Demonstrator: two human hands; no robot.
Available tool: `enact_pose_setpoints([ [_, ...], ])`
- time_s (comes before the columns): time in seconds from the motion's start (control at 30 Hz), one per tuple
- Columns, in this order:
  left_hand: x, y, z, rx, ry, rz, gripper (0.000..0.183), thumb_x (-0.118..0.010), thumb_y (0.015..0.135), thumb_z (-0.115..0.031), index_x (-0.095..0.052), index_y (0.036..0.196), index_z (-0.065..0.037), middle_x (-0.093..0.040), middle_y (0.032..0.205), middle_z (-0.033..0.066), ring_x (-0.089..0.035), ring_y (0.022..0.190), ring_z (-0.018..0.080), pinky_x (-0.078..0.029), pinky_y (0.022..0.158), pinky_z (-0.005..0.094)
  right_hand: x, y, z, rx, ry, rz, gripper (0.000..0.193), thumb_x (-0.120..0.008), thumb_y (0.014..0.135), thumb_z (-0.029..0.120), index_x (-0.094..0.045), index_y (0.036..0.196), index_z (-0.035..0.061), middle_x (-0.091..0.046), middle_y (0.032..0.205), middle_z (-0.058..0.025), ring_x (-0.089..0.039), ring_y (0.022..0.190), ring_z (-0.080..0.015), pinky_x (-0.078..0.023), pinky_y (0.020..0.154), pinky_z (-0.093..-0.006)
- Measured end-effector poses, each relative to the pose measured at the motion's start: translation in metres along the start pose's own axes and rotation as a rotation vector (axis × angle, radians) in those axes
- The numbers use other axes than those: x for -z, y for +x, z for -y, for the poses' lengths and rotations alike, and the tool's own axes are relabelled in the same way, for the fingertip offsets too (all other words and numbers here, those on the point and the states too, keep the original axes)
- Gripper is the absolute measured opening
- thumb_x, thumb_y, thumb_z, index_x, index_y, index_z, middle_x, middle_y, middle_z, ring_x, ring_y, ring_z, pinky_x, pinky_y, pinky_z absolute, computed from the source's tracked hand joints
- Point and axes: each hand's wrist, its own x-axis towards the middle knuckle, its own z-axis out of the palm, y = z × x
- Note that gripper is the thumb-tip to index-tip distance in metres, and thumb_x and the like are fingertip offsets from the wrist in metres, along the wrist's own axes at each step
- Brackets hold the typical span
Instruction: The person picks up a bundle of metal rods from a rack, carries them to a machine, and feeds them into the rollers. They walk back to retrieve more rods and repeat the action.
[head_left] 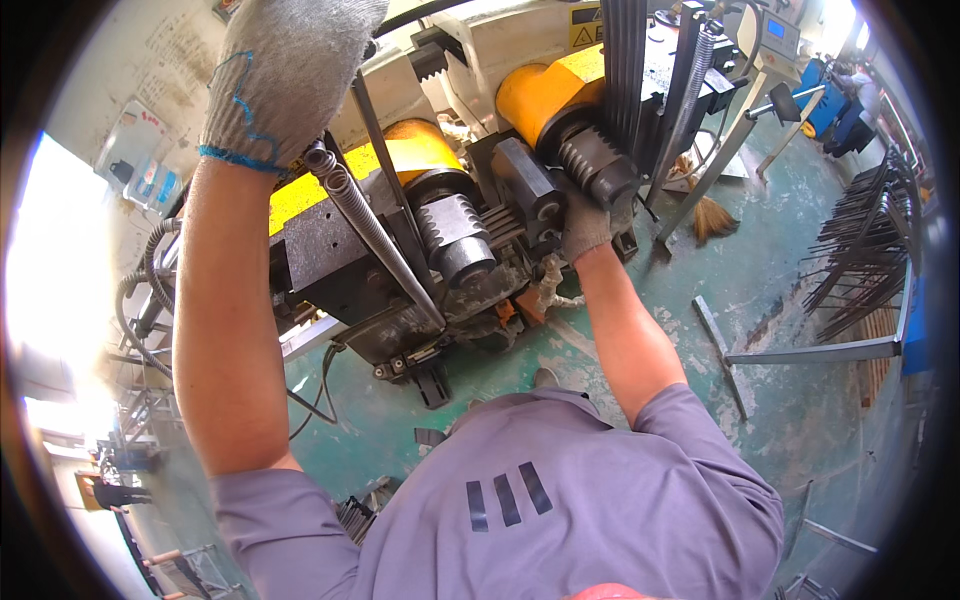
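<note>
In a grey knitted glove with a blue cuff, my left hand (290,75) is raised at the upper left, in front of the machine. Its fingers run behind the glove's back and past the top edge, so their grip does not show. Just beside it are a dark rod and a long coil spring (365,215). Low between the two toothed black steel rollers, my gloved right hand (585,228) reaches in beside a dark hexagonal block (525,185). The right roller (600,165) and the block hide its fingers. The left toothed roller (452,235) sits on a yellow housing (415,150).
A rack of thin dark rods (865,240) stands at the right, near a metal floor frame (810,352). A straw broom (712,215) lies behind the machine's right side. Hoses (155,260) hang at the left. A control box (778,35) is at the upper right.
</note>
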Motion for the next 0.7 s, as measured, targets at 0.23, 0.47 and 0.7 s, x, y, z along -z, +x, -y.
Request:
enact_pose_setpoints([
  [0.23,-0.004,0.028,0.001,0.070,-0.164,-0.042,0.007,-0.067,0.101,-0.008,-0.064,0.105,-0.003,-0.061,0.088,0.0076,-0.061,0.078,0.0200,-0.056,0.080,0.0353,0.003,0.006,-0.005,-0.141,0.066,-0.027,0.033,-0.081,0.099,0.021,-0.075,0.129,0.0062,-0.074,0.112,-0.0060,-0.073,0.097,-0.0180,-0.062,0.081,-0.0339],
  [0.47,0.030,0.029,0.047,-0.261,-0.171,-0.004,0.018,-0.068,0.099,-0.009,-0.070,0.114,0.002,-0.070,0.095,0.0133,-0.070,0.087,0.0240,-0.059,0.084,0.0375,0.026,0.019,-0.032,0.210,-0.291,0.081,0.037,-0.080,0.098,0.017,-0.072,0.130,0.0000,-0.075,0.115,-0.0078,-0.072,0.100,-0.0176,-0.058,0.086,-0.0347],
  [0.7,0.061,0.055,0.074,-0.297,0.085,0.280,0.037,-0.070,0.100,-0.029,-0.077,0.115,0.004,-0.079,0.093,0.0164,-0.080,0.088,0.0269,-0.062,0.097,0.0396,0.051,0.017,-0.048,0.264,-0.754,0.176,0.026,-0.067,0.102,0.007,-0.080,0.123,-0.0007,-0.079,0.118,-0.0086,-0.073,0.107,-0.0181,-0.057,0.093,-0.0334],
])
